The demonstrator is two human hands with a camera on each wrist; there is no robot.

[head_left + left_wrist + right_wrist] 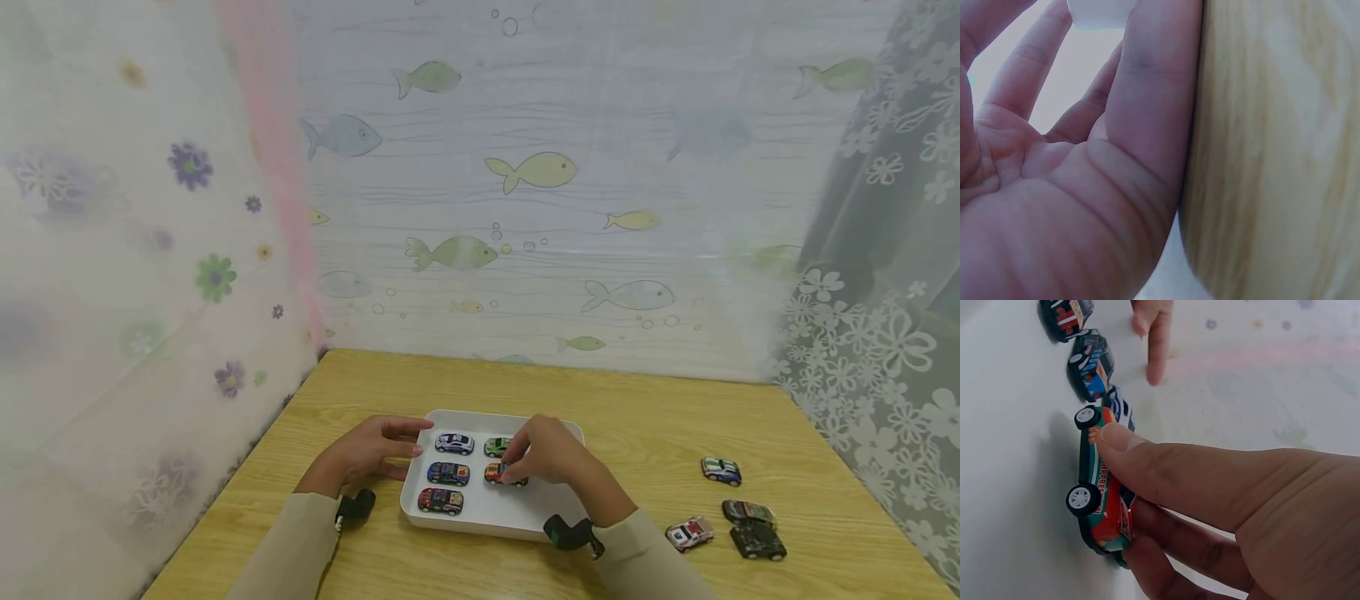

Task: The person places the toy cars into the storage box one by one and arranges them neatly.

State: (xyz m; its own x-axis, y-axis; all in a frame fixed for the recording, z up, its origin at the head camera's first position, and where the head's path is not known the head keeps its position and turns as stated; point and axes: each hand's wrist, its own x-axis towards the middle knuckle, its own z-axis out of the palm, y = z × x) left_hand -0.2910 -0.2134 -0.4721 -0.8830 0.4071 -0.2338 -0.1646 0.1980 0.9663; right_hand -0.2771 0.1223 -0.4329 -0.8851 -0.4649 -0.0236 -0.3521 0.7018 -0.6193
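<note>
My right hand (553,450) pinches an orange-and-red toy car (493,474) between thumb and fingers, over the right half of a white tray (495,515). In the right wrist view the car (1102,487) shows green trim and white wheels, close to the tray floor. Just behind it lies a green toy car (495,447), partly covered by the fingers. On the tray's left side, a white car (454,443), a blue car (448,474) and a dark red car (440,501) form a column. My left hand (367,450), fingers extended, rests at the tray's left rim.
Right of the tray, on the wooden table (360,379), lie a white-green-blue car (722,471), a white-and-red car (689,533), a dark car (738,510) and a black car (759,542), these last two touching. A fish-print curtain (540,250) hangs behind the table.
</note>
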